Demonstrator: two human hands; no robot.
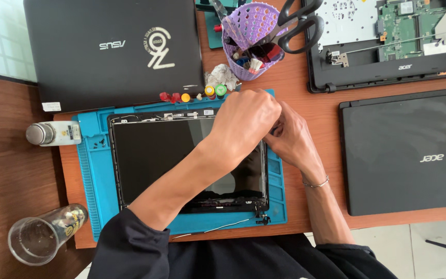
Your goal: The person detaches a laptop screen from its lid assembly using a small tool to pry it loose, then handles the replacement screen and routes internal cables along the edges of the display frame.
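Head view: both hands meet at the top-right corner of the laptop screen panel (181,155) lying on the blue mat (96,170). Left hand (243,121) fisted over the corner, right hand (290,137) pinched beside it; what they pinch is hidden. Purple basket (249,31) behind.

A brown wooden table (316,103) carries a blue mat (96,170), closed black laptops (409,150) and a clear glass (42,235).
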